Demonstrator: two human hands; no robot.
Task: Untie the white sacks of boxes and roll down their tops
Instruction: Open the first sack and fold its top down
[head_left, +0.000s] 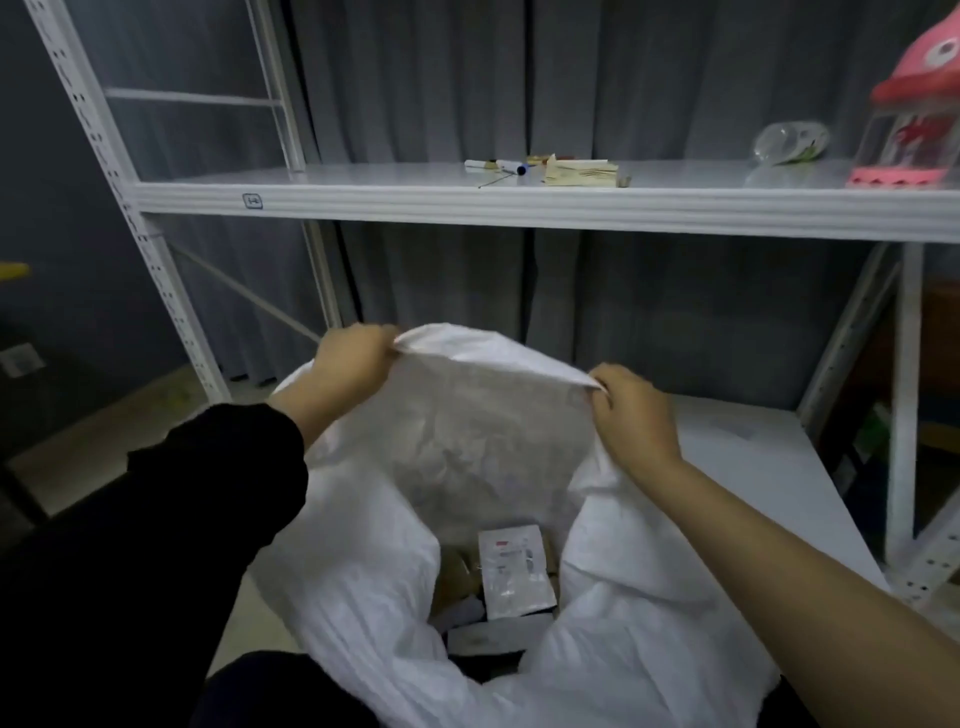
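A white sack (467, 431) stands open in front of me, its far rim stretched up between my hands. My left hand (353, 358) grips the rim at its upper left corner. My right hand (631, 410) pinches the rim at the upper right. Down in the sack's mouth lie several boxes and a white labelled packet (514, 569). The near side of the sack sags in folds on both sides of the opening.
A white metal rack stands behind the sack, its lower shelf (753, 467) beside my right hand. The upper shelf (363, 200) carries pens, a small carton (579, 171), a clear plastic bottle (789, 143) and a pink toy machine (909, 130). Grey curtains hang behind.
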